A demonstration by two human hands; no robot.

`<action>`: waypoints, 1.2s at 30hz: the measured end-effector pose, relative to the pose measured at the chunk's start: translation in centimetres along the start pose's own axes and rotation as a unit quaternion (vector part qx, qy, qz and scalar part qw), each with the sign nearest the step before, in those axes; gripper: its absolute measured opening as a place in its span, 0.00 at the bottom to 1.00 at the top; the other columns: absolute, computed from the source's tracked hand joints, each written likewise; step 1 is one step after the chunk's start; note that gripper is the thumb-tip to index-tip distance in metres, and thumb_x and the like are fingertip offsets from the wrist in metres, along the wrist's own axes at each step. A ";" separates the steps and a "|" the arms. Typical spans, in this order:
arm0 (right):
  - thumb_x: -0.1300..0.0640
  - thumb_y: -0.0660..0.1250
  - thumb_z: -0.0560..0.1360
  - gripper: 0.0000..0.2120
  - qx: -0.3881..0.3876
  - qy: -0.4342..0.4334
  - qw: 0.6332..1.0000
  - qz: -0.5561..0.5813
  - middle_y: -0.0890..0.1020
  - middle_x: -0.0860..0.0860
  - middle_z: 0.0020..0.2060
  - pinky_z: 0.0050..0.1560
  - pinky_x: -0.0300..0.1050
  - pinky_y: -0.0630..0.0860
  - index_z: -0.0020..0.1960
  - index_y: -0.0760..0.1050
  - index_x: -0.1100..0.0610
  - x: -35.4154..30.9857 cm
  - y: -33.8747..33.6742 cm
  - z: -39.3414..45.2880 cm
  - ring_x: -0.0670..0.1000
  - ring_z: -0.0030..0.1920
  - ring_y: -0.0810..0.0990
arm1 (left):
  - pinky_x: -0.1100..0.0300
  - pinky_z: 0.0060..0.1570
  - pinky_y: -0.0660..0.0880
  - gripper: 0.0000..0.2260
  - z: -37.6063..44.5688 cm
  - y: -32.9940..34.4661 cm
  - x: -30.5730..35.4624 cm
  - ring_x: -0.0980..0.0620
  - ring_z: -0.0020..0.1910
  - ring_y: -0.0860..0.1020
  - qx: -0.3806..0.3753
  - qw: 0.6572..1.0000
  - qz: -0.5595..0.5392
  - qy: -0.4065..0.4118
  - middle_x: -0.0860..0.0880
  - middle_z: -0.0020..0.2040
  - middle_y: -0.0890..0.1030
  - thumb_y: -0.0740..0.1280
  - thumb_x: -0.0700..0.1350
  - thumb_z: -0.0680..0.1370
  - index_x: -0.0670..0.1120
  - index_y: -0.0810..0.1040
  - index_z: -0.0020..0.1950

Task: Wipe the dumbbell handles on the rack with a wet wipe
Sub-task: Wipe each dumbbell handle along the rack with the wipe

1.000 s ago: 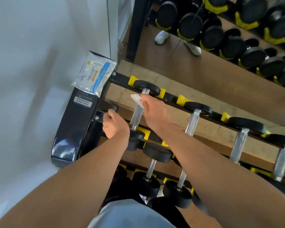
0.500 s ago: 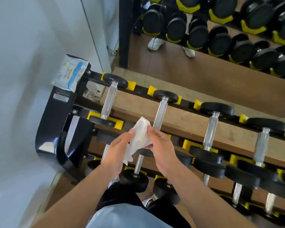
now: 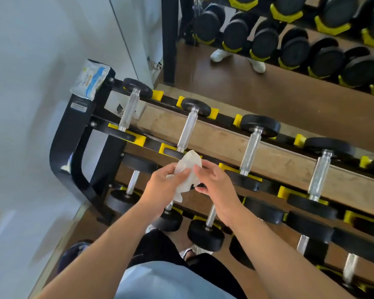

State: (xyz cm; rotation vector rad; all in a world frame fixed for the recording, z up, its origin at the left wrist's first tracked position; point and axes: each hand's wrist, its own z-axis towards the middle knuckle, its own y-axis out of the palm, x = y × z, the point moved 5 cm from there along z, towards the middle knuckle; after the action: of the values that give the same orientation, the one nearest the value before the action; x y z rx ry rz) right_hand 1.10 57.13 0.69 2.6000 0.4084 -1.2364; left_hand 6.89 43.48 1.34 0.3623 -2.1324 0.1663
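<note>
A crumpled white wet wipe [image 3: 187, 175] hangs between both hands, just in front of the rack's top tier. My left hand [image 3: 163, 189] grips its lower part; my right hand [image 3: 216, 186] pinches its right edge with fingertips. The black rack [image 3: 73, 134] with yellow cradles carries dumbbells with chrome handles. The leftmost handle [image 3: 129, 111] and the second handle [image 3: 188, 132] lie bare above the hands, a third handle [image 3: 251, 152] to the right. Neither hand touches a handle.
A pack of wet wipes [image 3: 91, 79] rests on the rack's top left corner. A white wall stands at the left. A mirror behind the rack reflects dumbbells and white shoes [image 3: 219, 55]. Lower tiers hold more dumbbells [image 3: 205, 231] near my legs.
One second ago my right hand rubbed the wipe on the leftmost handle. Both hands since drew back off it and now hold the wipe between them in front of the second dumbbell.
</note>
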 end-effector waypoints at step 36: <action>0.47 0.66 0.80 0.17 -0.089 0.110 0.986 -0.086 0.85 0.49 0.57 0.61 0.47 0.78 0.64 0.79 0.54 -4.2 5.2 3.1 0.50 0.58 0.82 | 0.55 0.36 0.70 0.17 6.3 -5.1 1.3 0.43 0.41 0.76 -0.220 0.972 -0.052 -0.069 0.39 0.45 0.80 0.69 0.54 0.78 0.42 0.83 0.57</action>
State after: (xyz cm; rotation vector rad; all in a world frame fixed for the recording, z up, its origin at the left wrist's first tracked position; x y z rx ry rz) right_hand -1.90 50.64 2.52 2.5972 0.7616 -0.9119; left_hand 2.83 36.80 -1.22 0.2263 -2.2051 -0.3980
